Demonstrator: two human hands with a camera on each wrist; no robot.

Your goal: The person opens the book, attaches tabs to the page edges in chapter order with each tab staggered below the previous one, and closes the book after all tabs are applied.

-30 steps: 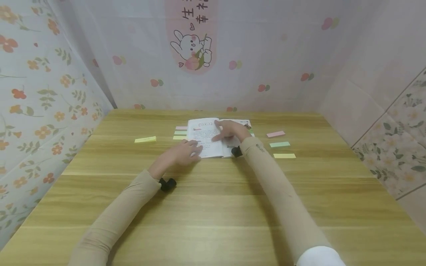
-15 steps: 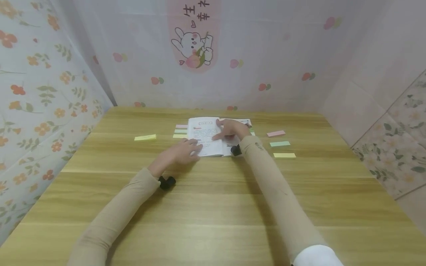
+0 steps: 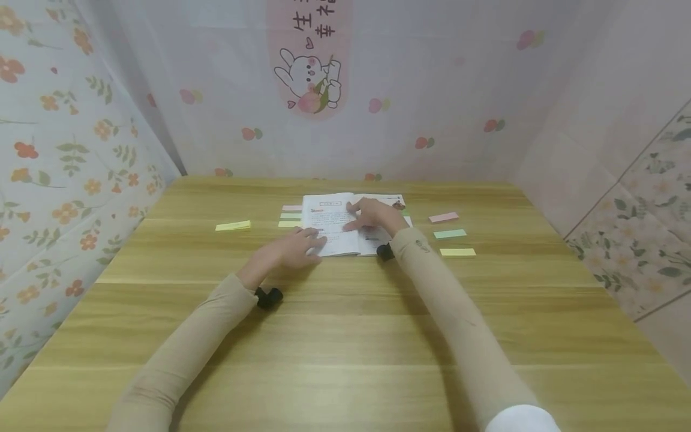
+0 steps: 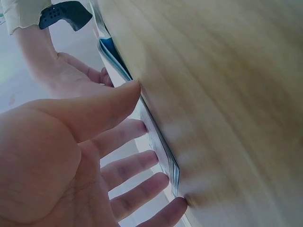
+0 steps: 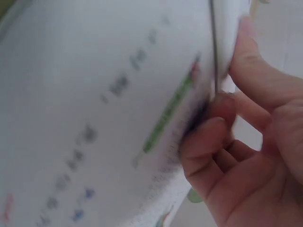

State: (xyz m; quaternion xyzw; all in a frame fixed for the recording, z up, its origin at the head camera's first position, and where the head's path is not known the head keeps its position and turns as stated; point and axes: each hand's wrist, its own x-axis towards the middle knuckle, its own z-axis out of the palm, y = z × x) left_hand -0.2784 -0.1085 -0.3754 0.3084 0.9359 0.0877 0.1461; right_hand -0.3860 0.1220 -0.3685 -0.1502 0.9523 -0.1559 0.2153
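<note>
An open book (image 3: 335, 243) lies near the far side of the table, with printed text on its left page. My left hand (image 3: 297, 247) rests at the lower left corner of that page; in the left wrist view its fingers (image 4: 130, 168) are extended and spread along the book's edge. My right hand (image 3: 375, 215) reaches over the right page, thumb and forefinger toward the spine. From the right wrist, curled fingers (image 5: 206, 142) hold the edge of raised pages (image 5: 118, 94), which show blurred print and a green pencil drawing. The hand hides part of the right page.
Pink, green and yellow sticky tabs (image 3: 290, 216) show beside the book's left edge. A pink strip (image 3: 444, 217), a green strip (image 3: 450, 234) and a yellow strip (image 3: 457, 252) lie right of it. More yellow strips (image 3: 233, 225) lie at left. Patterned curtains (image 3: 216, 90) border the table.
Both hands keep nearly the same places on the book. The head view shifts slightly; the book and strips stay where they were on the table.
</note>
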